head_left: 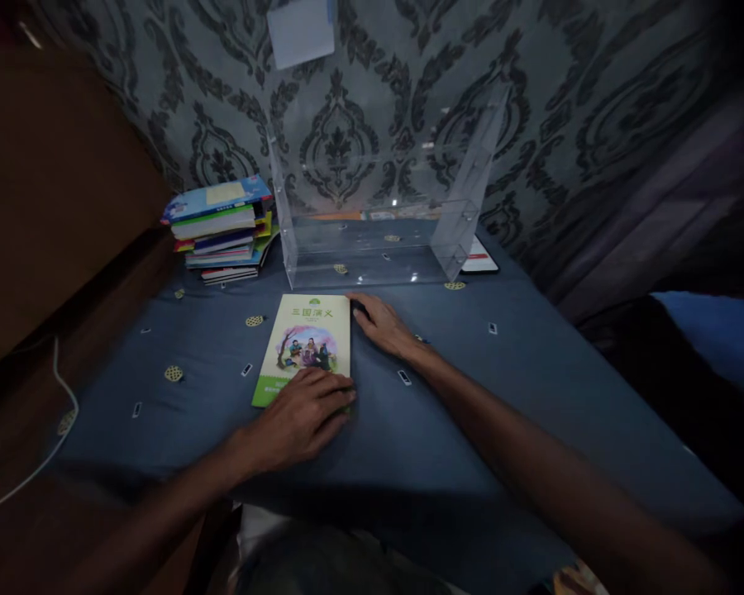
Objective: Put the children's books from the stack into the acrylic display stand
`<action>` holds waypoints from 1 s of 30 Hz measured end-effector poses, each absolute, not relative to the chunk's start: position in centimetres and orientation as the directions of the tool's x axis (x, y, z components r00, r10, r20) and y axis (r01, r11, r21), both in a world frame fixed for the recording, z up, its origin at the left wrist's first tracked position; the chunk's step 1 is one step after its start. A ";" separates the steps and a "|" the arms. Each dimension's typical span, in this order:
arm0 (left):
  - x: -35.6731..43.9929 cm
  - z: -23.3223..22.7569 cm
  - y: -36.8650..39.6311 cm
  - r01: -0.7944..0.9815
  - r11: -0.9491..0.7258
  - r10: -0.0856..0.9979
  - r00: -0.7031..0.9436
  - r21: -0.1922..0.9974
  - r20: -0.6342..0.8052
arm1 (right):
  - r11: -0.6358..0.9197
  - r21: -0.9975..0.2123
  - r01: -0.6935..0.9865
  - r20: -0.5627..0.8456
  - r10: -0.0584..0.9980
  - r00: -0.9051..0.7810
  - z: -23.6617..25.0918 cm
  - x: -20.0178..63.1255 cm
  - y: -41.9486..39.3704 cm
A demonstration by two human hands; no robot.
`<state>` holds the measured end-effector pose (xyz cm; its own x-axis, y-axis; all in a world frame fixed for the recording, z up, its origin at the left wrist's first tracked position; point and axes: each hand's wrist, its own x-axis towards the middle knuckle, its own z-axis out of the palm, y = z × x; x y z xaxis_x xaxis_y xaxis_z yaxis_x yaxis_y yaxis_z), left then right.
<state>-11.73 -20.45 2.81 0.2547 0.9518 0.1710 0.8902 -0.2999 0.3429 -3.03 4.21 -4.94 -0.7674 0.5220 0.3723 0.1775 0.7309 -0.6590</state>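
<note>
A green picture book (pixel 307 335) with Chinese characters on its cover lies flat on the blue cloth-covered table (pixel 502 388). My left hand (pixel 301 417) rests palm down on the book's near right corner. At the book's far right corner, my right hand (pixel 381 322) touches the edge with its fingertips. Neither hand has lifted the book off the cloth. Behind the book stands a clear acrylic rack (pixel 378 215), with nothing inside it.
A stack of several colourful books (pixel 223 231) sits at the table's back left. A phone-like flat thing (pixel 479 258) lies right of the rack. A white cable (pixel 55 397) hangs at the left. Patterned wallpaper backs the table; a curtain hangs at right.
</note>
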 end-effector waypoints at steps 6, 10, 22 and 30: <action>-10.7 2.9 -17.6 0.973 -0.046 0.992 0.018 0.225 0.122 | 0.712 -0.674 0.197 0.372 0.558 -0.742 -4.5 -4.3 5.3; -11.1 3.4 -15.0 0.984 0.172 0.983 -0.175 0.046 0.062 | 0.678 -0.697 0.233 0.348 0.604 -0.717 -3.5 -2.5 4.5; -10.7 1.8 -14.7 0.990 0.073 0.993 -0.062 -0.117 0.096 | 0.548 -0.819 0.170 0.288 0.648 -0.706 -1.5 1.3 0.5; -10.5 3.2 -14.4 0.990 0.072 0.997 -0.066 -0.121 0.048 | 0.584 -0.800 0.137 0.374 0.664 -0.647 -0.6 2.0 0.2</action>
<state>-10.54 -14.40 3.23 -0.0663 0.9967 0.0478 0.9901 0.0716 -0.1206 1.97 0.17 -0.64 -0.6471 0.6642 0.3744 0.1372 0.5844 -0.7998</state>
